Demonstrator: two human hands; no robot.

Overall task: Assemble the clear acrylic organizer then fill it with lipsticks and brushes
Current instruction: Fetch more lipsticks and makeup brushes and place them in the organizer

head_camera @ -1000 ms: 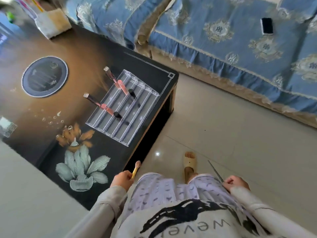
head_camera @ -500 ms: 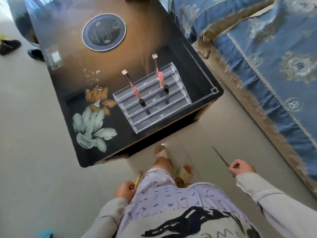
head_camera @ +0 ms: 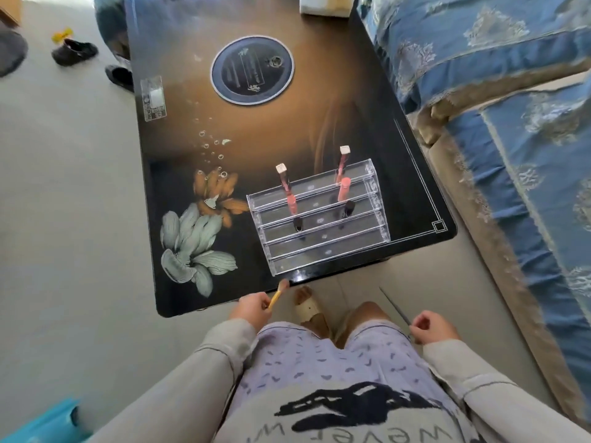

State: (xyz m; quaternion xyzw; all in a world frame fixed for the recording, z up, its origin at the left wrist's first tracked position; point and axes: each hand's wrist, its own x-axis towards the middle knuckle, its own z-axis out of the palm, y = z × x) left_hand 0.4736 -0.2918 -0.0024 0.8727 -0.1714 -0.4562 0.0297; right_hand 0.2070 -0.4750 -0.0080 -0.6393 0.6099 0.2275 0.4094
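Note:
A clear acrylic organizer [head_camera: 319, 233] with stepped rows stands near the front right corner of the dark table [head_camera: 179, 148]. Two pink lipsticks stand upright in it, one on the left [head_camera: 289, 196] and one on the right [head_camera: 342, 179]. My left hand [head_camera: 252, 310] is closed around a small brush with a yellow handle [head_camera: 277, 294], its tip at the table's near edge. My right hand [head_camera: 431, 326] grips a thin dark brush [head_camera: 395, 306] that points up and left. Both hands are in front of the table, short of the organizer.
A round dark mat [head_camera: 252, 70] and a small clear piece [head_camera: 154, 98] lie farther back on the table. A blue patterned sofa [head_camera: 511, 91] runs along the right. Dark shoes [head_camera: 74, 52] sit on the floor at left. My slippered foot [head_camera: 308, 310] is under the table edge.
The view has swung round so I now face the table's short edge with the organizer straight ahead. Both hands, still holding their brushes, have come up closer to the table.

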